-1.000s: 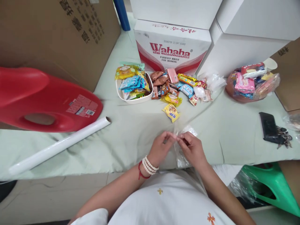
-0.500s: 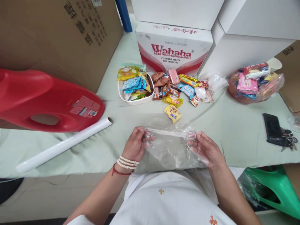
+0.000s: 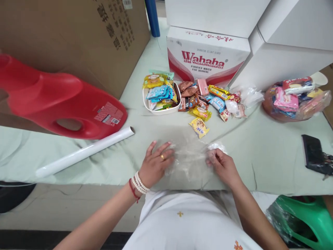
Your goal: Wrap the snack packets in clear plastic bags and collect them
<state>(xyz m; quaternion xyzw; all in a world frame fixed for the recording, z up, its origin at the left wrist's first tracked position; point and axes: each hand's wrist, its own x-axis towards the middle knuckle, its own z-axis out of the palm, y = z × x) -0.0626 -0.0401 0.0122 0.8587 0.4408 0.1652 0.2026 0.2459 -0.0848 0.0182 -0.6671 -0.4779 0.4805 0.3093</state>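
A clear plastic bag (image 3: pixel 189 158) lies flattened on the green cloth between my hands. My left hand (image 3: pixel 156 163) rests palm down at its left side, fingers spread and a ring on one of them. At the bag's right side, my right hand (image 3: pixel 221 163) pinches the crumpled film between thumb and fingers. Just beyond the bag is a yellow snack packet (image 3: pixel 199 127). Behind that lies a loose heap of wrapped snacks (image 3: pixel 200 99), beside a white tub (image 3: pixel 162 111) full of packets.
A red jug (image 3: pixel 85 107) and a white tube (image 3: pixel 85 152) lie to the left. Boxes, one a Wahaha carton (image 3: pixel 205 57), line the back. At right are a bowl of snacks (image 3: pixel 267 107), a black wallet-like item (image 3: pixel 313 151) with keys, and a green container (image 3: pixel 309 222) below the table edge.
My left hand has let go of the bag's edge and opened flat over it. The bag, stretched between both hands before, is now down on the cloth. The view has shifted left.
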